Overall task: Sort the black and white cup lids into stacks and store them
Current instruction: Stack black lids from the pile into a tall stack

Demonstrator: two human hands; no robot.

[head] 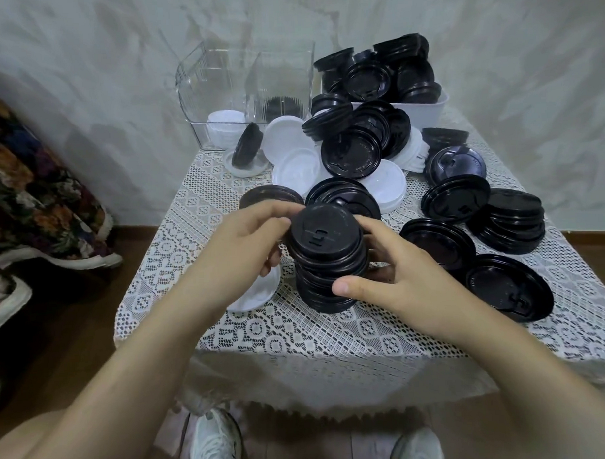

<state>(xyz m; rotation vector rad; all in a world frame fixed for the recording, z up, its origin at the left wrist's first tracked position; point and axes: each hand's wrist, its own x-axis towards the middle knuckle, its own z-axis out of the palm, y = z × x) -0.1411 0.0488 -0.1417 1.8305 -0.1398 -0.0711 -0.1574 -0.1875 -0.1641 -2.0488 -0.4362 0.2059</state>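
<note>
Tub (427,109) full of black lids (368,78)

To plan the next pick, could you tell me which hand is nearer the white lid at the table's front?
Left. The left hand is above the white lid; the right hand is across the black stack from it.

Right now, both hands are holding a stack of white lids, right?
Not quite. The lid stack that the left hand and the right hand are holding is black, not white, as the head view shows. The rest is right: both hands do hold it.
</note>
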